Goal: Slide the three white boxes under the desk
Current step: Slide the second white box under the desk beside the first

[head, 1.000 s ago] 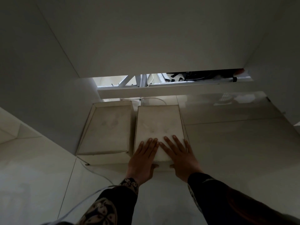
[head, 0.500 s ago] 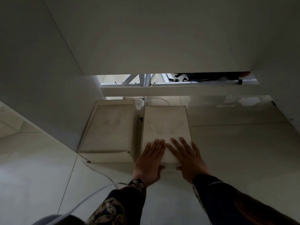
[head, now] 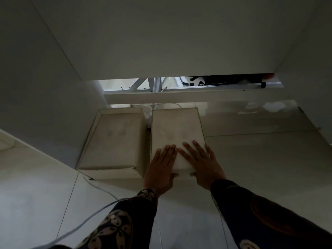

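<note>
White and dim, the head view is mostly filled by the underside and side panels of the bench [head: 161, 42], so little shows beyond it: only a narrow bright slot at the back, where a white crossbar [head: 179, 95] and some dark clutter can be made out but not identified. Only two white boxes show here. The third is nowhere in sight. Both arms are cut off by the lower edge, and their dark patterned sleeves blur into the shadow.

The right box [head: 177, 135] stands on the glossy tiled floor [head: 260, 159], its long side running back toward the crossbar, its lid flat and faintly smudged. The left box [head: 112, 141] sits just beside it, close against the bench's left panel, with a narrow dark gap between the two; its top looks scuffed and its near edge is softly dented. Whether the boxes touch lower down cannot be told.

The left hand [head: 161, 169] lies flat on the near end of the right box, fingers spread forward, thumb hooked over the front edge. The right hand [head: 203, 164] does the same beside it. Neither grip closes round anything; both palms press open on the lid. A pale cable [head: 100, 187] trails across the floor by the left sleeve.
</note>
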